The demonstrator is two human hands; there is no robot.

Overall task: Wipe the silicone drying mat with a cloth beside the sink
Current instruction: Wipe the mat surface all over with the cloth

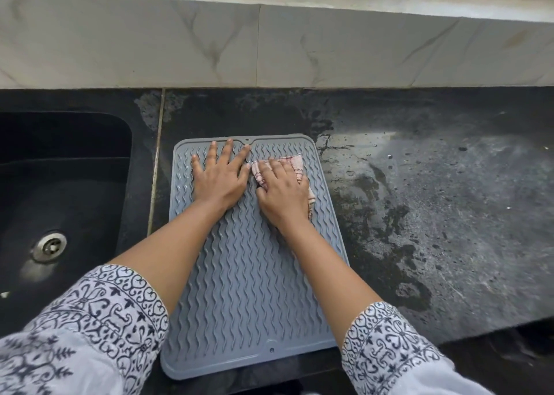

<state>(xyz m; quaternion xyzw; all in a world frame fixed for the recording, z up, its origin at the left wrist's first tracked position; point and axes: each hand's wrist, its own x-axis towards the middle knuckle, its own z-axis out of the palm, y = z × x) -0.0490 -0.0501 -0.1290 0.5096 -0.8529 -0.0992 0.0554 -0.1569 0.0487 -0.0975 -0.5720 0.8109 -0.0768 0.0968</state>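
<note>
We pin the floppy, grippy mat [248,274] with our flat, empty left hand [220,179] (1 anchor), right hand [281,198] clutching the soft cloth [292,162].

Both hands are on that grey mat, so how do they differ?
The left hand lies flat, fingers spread, bare on the mat; the right hand is curled, pressing a pinkish cloth. The left sits nearer the sink, the right nearer the mat's right edge. Both rest at the mat's far end.
</note>
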